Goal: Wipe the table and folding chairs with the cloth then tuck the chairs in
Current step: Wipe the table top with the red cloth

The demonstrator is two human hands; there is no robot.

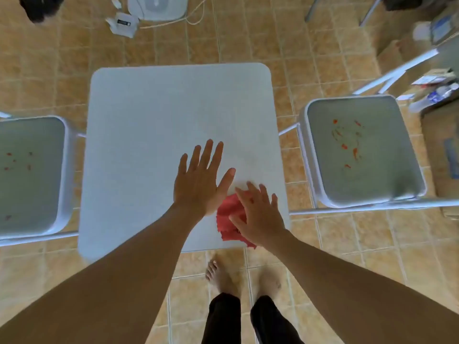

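A square white table (154, 115) stands in front of me. A red cloth (229, 214) lies near its front right edge. My right hand (258, 219) rests flat on top of the cloth, fingers spread, covering its right part. My left hand (201, 182) is flat and open on or just above the tabletop, just left of the cloth. Two white folding chairs stand pulled out from the table. The left chair (32, 175) has a few red spots on its grey seat. On the right chair (360, 150) the seat carries several red-orange smears.
My bare feet (223, 276) stand on the tan tiled floor right below the table's front edge. A white appliance (157, 6) with a cord lies on the floor beyond the table. Cardboard boxes and clutter (437, 90) sit behind the right chair.
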